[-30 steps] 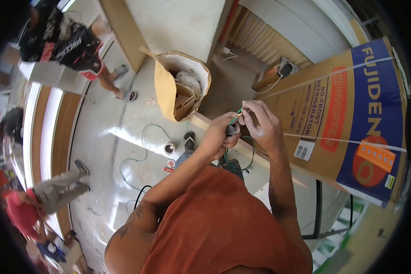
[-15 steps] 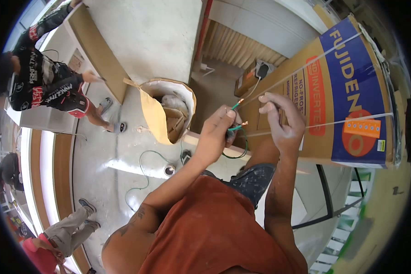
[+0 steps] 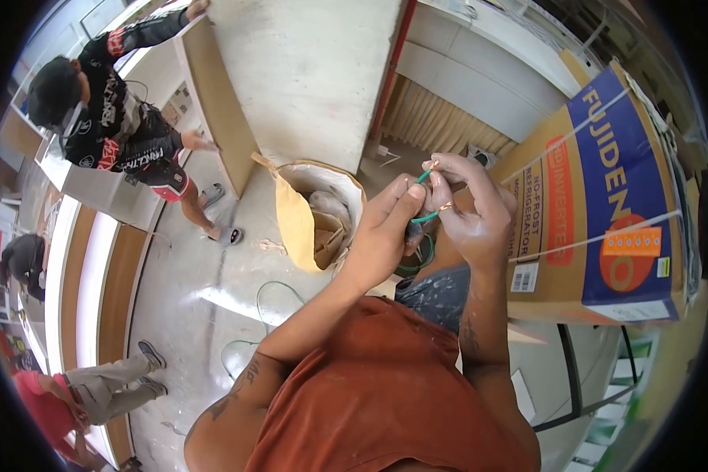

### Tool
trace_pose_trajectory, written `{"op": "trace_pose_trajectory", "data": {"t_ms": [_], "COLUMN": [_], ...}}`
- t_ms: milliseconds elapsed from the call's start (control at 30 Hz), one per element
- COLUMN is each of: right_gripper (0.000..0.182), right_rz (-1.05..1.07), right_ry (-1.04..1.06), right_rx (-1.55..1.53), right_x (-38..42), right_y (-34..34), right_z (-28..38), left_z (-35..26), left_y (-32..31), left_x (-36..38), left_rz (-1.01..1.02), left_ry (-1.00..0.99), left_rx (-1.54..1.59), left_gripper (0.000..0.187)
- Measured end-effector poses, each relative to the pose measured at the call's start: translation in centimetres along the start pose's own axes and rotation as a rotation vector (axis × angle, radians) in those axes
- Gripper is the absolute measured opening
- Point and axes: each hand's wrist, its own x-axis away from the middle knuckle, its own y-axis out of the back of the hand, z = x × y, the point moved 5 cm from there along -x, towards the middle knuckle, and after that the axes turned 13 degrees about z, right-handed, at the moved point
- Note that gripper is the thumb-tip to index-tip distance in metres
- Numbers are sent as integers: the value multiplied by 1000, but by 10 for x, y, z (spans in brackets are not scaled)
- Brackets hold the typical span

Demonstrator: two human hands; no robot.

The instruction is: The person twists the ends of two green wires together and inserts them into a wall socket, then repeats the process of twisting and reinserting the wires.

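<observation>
My left hand (image 3: 387,228) is closed round green insulated electrical wires (image 3: 426,218), with two stripped ends sticking out past the thumb. Twisted bare copper (image 3: 446,207) shows on the lower end. My right hand (image 3: 480,208), its fingers dusted white, pinches the upper wire end at its copper tip between thumb and forefinger. Below the hands, a loop of the green wire (image 3: 426,256) hangs down, and more of it trails over the floor to the left. Something dark shows under my left fingers, too hidden to make out.
An open paper sack (image 3: 297,224) with scraps stands on the floor ahead. To the right is a large refrigerator carton (image 3: 562,212) with an orange strip (image 3: 632,241) on it. Co-workers are at the left; one (image 3: 126,118) holds a board (image 3: 220,102). A black metal frame (image 3: 570,370) stands lower right.
My right hand has moved in to the wires and closed on the upper copper tip; before, it was apart from them. The view has shifted, so the surroundings appear farther right and lower.
</observation>
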Motion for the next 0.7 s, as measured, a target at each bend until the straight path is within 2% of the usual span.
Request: {"op": "trace_pose_trajectory", "data": {"t_ms": [100, 167, 267, 367, 467, 533, 600, 667, 700], "right_gripper": [22, 21, 17, 17, 17, 16, 14, 13, 12], "right_rz": [7, 20, 61, 94, 115, 154, 231, 314, 350], "right_ry": [-9, -13, -71, -76, -39, -29, -205, -200, -219], "right_rx": [-63, -106, -203, -299, -398, -468, -796, -846, -871], "right_x": [-13, -22, -29, -41, -59, -68, -80, -94, -99], "right_y": [-9, -16, -25, -37, -48, -56, -68, -76, -78], "right_z": [-3, -9, -30, -70, -114, -145, -188, -228, -244], "left_z": [-10, -11, -2, 4, 13, 28, 37, 51, 60], "left_y": [2, 9, 19, 31, 43, 53, 65, 72, 75], "left_x": [-4, -9, -23, -42, -70, -96, -128, -156, -166], "left_rz": [-47, -142, -177, -242, -333, -392, -464, -562, -574], "left_ry": [-64, -126, -122, -119, -84, -134, -208, -161, -69], "left_rx": [-27, -228, -215, -246, -234, -282, -345, -304, -177], "left_gripper": [22, 25, 26, 21, 21, 24, 30, 30, 22]}}
